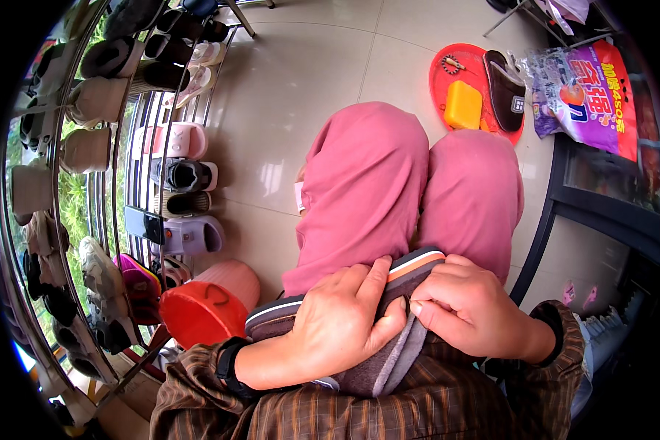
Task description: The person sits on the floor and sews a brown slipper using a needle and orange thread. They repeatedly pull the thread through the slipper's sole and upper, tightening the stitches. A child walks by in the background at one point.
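Note:
A dark brown plush slipper [363, 377] lies across my lap, its striped sole edge [418, 265] turned towards my knees. My left hand [335, 313] holds it from above, the thumb pressed along the grey trim. On the other side, my right hand [465, 308] pinches the trimmed edge of the upper between thumb and forefinger. Whether a small tool or thread is between those fingertips I cannot tell. Pink trousers [368, 187] cover my knees under and beyond the slipper.
Shoes fill a metal rack [113, 192] on the left, where a phone [144, 224] also rests. Beside it stands a red bucket [201, 313]. A red plastic tray [437, 99] holds a yellow box [463, 104] and another brown slipper [503, 91], near a purple plastic bag [588, 99].

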Demonstrator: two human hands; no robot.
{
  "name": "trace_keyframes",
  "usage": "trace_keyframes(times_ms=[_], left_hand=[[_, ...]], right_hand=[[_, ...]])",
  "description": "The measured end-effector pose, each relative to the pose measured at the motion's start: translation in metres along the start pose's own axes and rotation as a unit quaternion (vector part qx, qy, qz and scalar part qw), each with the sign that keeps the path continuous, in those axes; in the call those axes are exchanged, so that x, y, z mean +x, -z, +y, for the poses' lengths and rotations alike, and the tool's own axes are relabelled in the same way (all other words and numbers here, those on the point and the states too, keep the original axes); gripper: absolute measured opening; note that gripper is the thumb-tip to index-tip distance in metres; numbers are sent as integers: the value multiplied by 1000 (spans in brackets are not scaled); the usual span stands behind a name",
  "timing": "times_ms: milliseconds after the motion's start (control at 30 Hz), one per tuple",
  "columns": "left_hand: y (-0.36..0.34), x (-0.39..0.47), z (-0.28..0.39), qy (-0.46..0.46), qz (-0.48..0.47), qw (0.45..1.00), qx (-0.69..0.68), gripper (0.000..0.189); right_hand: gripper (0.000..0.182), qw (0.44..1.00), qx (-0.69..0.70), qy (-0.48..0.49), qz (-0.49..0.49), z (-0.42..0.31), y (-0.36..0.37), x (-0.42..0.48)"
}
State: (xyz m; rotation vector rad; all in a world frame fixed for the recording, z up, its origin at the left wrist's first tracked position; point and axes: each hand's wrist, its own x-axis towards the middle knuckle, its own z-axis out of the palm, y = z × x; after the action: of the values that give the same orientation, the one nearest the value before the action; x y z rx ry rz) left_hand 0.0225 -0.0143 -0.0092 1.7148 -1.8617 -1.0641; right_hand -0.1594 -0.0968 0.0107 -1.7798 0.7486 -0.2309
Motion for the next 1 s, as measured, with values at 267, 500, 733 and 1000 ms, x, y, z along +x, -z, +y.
trace_keyframes(times_ms=[267, 500, 733, 1000], left_hand=[[75, -52, -10, 67, 50, 991, 101, 32], [73, -125, -8, 265, 45, 952, 148, 41], [63, -107, -7, 212, 39, 975, 54, 51], [25, -18, 10, 48, -82, 995, -12, 37]], right_hand=[[10, 996, 66, -48, -31, 15, 5, 8], [9, 997, 44, -41, -39, 12, 3, 8], [10, 998, 48, -24, -45, 12, 4, 7], [8, 997, 58, -22, -37, 22, 4, 0]])
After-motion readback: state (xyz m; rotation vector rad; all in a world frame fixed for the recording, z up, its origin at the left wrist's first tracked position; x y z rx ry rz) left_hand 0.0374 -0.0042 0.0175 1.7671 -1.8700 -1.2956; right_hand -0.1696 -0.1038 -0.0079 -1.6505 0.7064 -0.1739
